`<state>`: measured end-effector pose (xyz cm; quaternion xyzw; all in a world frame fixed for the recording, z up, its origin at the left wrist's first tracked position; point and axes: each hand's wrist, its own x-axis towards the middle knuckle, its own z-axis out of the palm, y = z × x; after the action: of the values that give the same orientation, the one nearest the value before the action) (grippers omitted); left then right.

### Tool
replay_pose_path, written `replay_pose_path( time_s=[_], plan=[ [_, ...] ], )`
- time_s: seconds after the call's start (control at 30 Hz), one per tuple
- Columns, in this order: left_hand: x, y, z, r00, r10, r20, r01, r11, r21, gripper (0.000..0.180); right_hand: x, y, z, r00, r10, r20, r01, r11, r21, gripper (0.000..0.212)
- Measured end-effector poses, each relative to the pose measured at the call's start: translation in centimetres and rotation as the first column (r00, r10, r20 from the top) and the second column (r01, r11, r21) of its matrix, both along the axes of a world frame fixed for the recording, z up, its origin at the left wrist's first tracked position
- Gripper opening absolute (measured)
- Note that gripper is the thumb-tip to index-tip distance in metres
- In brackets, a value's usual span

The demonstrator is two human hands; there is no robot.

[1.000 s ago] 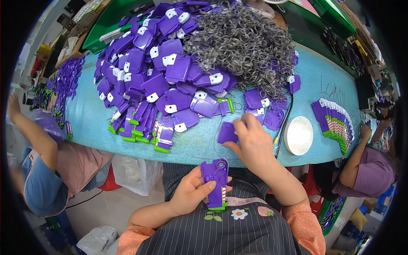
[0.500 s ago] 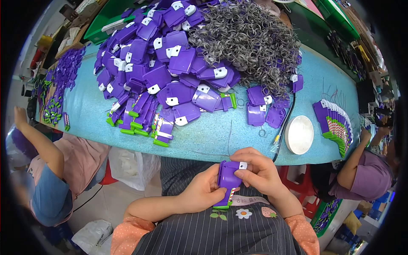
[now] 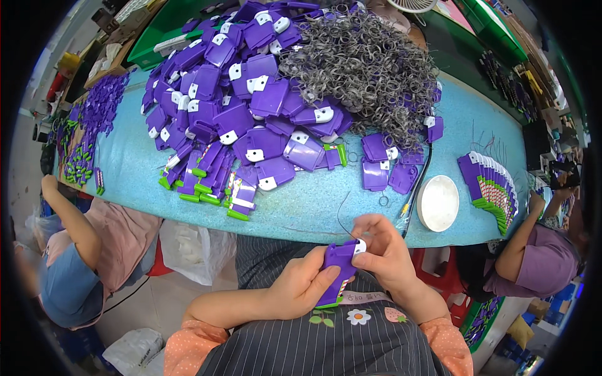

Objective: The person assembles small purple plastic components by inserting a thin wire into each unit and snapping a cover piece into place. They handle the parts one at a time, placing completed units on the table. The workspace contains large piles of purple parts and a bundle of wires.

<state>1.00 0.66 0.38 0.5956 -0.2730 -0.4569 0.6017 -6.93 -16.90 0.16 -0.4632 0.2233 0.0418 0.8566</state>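
Note:
Over my striped apron, my left hand [image 3: 304, 280] is closed round a purple plastic piece [image 3: 340, 257], thumb across its front. The piece has a white corner with a dark hole and a red-and-white striped strip running down to a green end. My right hand [image 3: 384, 255] pinches the white corner, thumb on the near side and its other fingers bent above and behind. A thin dark wire [image 3: 339, 216] curves up from the top of the piece, near my right fingertips. Whether those fingers also hold the wire is hidden.
On the blue table [image 3: 301, 207] lies a heap of purple pieces [image 3: 268, 99] beside a tangle of grey wire coils [image 3: 370, 69]. A white bowl [image 3: 438, 203] and a fanned row of striped pieces [image 3: 490, 189] are at right, with a black cable [image 3: 426, 168] near the bowl. Co-workers sit on both sides.
The purple piece has tilted in my hands. My right fingers have risen over its top edge, and the wire now bends down towards them. My left thumb has moved up the piece.

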Motion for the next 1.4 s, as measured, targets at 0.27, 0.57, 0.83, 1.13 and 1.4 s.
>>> replay_pose_path(
  time_s=[0.27,0.57,0.83,1.13,1.4],
  plan=[
    [0.0,0.3,-1.2,0.995,0.043,0.094,-0.036,0.997,-0.074,0.021,0.5,0.0,-0.2,0.995,0.1,0.006,-0.098,0.969,0.228,0.017],
    [2.8,-0.8,-0.4,0.98,-0.123,0.159,0.133,0.99,-0.052,0.02,0.1,-0.9,0.4,0.939,0.255,0.232,-0.11,0.86,-0.499,0.017],
    [2.3,-1.8,-0.9,0.946,-0.024,0.323,0.048,0.997,-0.065,0.021,-0.7,-1.1,-1.4,0.96,0.122,0.25,-0.027,0.936,-0.351,0.021],
    [2.5,-1.2,-1.9,0.918,0.353,-0.181,-0.382,0.909,-0.166,0.021,-1.2,-0.4,-0.5,0.96,0.277,-0.05,-0.253,0.772,-0.584,0.019],
    [2.7,-0.6,-1.8,0.894,0.358,-0.27,-0.392,0.916,-0.083,0.021,-1.0,-0.5,-3.0,0.931,0.364,-0.011,-0.308,0.772,-0.556,0.02]
  ],
)
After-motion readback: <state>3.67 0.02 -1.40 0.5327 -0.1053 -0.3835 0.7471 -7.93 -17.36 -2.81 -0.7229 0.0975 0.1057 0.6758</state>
